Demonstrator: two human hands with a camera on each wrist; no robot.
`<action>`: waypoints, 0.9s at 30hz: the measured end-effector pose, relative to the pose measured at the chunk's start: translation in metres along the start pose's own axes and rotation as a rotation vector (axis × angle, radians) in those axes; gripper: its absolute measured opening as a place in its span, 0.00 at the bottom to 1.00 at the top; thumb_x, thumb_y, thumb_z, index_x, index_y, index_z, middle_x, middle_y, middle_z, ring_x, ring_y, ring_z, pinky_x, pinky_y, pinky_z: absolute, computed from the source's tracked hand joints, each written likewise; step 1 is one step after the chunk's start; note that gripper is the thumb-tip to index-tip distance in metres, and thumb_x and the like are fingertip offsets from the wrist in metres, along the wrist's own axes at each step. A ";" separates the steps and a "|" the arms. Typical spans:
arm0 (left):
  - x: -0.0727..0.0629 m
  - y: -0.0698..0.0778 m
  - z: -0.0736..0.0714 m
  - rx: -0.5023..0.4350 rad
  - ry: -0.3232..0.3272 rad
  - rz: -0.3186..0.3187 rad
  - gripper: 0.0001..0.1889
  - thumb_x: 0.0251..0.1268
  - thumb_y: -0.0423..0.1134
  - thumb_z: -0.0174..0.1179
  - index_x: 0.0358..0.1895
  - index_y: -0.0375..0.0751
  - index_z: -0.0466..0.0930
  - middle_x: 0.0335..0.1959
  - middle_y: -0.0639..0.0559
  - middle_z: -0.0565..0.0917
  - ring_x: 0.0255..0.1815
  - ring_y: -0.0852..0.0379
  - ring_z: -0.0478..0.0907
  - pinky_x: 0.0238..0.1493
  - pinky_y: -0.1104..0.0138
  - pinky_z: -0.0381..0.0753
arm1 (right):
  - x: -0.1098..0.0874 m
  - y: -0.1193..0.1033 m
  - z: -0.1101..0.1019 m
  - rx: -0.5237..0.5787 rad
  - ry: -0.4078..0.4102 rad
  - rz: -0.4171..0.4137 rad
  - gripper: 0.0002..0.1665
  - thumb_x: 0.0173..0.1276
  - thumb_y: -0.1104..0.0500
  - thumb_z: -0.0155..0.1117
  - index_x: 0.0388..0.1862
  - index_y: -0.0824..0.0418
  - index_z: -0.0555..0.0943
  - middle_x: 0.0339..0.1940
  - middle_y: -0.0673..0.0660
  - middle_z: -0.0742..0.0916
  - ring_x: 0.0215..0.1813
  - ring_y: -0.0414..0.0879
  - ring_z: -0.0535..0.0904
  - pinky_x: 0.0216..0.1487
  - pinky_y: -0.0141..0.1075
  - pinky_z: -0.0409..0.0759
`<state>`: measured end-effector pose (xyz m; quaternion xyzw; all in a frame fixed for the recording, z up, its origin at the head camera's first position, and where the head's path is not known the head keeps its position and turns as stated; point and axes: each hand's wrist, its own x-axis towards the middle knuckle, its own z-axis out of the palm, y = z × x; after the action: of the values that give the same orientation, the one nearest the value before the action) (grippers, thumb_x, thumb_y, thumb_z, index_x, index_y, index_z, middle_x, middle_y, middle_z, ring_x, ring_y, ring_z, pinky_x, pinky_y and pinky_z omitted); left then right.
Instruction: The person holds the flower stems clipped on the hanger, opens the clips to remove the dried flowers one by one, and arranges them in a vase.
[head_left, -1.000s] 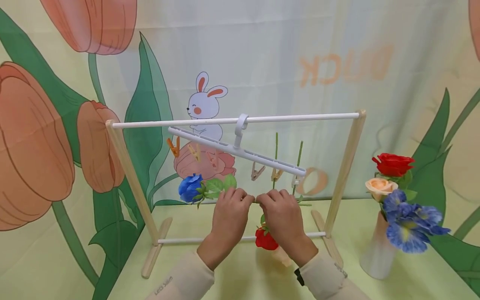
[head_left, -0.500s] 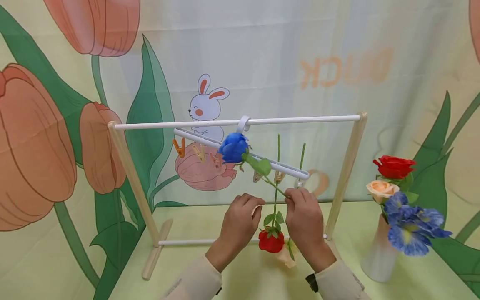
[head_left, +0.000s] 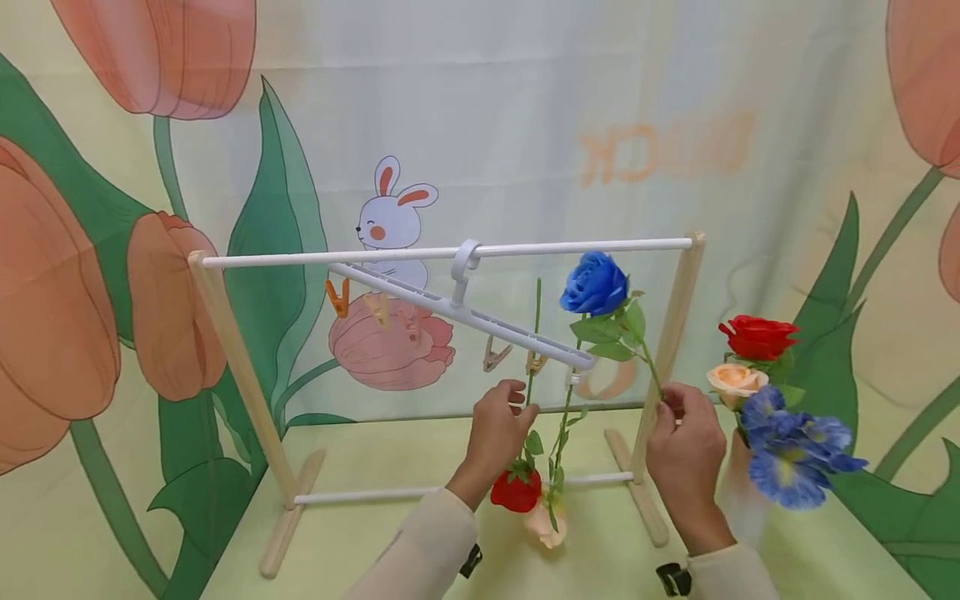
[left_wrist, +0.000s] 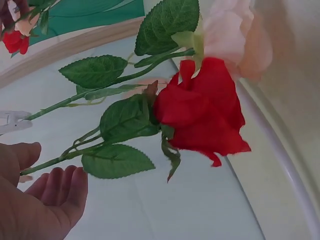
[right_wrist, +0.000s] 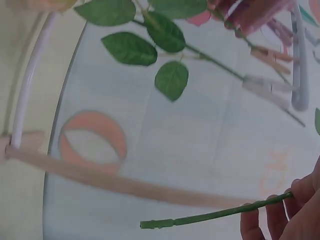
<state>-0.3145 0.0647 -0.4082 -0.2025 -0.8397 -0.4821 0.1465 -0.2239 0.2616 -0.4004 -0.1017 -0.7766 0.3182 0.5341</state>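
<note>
My right hand (head_left: 686,437) pinches the green stem of a blue rose (head_left: 595,285), bloom up, beside the right end of a tilted white clip hanger (head_left: 495,325). In the right wrist view the stem's cut end (right_wrist: 157,224) sticks out past the fingers. My left hand (head_left: 497,429) is by the stem of a red rose (head_left: 517,490), which hangs bloom down from a clip. In the left wrist view that stem passes between thumb and fingers, which stand apart. A peach rose (head_left: 549,527) hangs bloom down from the white clip (head_left: 574,379) at the hanger's low end.
The hanger hooks over the white rail (head_left: 337,257) of a wooden rack. Orange (head_left: 337,297), yellow and pink clips hang on its raised left side, holding nothing. At the right stands a vase (head_left: 742,492) with a red rose (head_left: 759,337), a peach rose and a blue iris.
The blue rose has swung from pointing left to upright and moved right with my right hand. Both hands gripped its stem area earlier; my left hand has let go and stays by the red rose's stem.
</note>
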 end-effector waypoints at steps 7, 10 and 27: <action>0.004 -0.001 0.009 -0.053 0.033 -0.067 0.10 0.68 0.34 0.64 0.50 0.39 0.84 0.37 0.46 0.89 0.39 0.51 0.88 0.43 0.59 0.88 | 0.020 0.024 -0.031 -0.016 0.068 0.123 0.10 0.70 0.71 0.57 0.48 0.71 0.80 0.41 0.70 0.84 0.42 0.62 0.80 0.44 0.49 0.70; 0.005 0.000 0.013 -0.051 0.023 -0.064 0.09 0.68 0.34 0.64 0.49 0.40 0.85 0.37 0.47 0.90 0.39 0.52 0.87 0.44 0.60 0.88 | 0.033 0.034 -0.047 -0.049 0.099 0.195 0.12 0.72 0.69 0.53 0.50 0.71 0.80 0.44 0.68 0.85 0.42 0.53 0.78 0.45 0.44 0.70; 0.002 0.001 0.008 -0.047 -0.003 -0.059 0.07 0.68 0.34 0.64 0.47 0.41 0.85 0.36 0.47 0.89 0.39 0.52 0.87 0.43 0.61 0.88 | 0.077 0.056 -0.076 -0.088 0.177 0.417 0.17 0.78 0.57 0.47 0.57 0.60 0.78 0.37 0.28 0.72 0.37 0.21 0.65 0.37 0.27 0.65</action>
<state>-0.3163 0.0720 -0.4108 -0.1817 -0.8340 -0.5055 0.1261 -0.1975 0.3732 -0.3580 -0.3108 -0.7020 0.3772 0.5179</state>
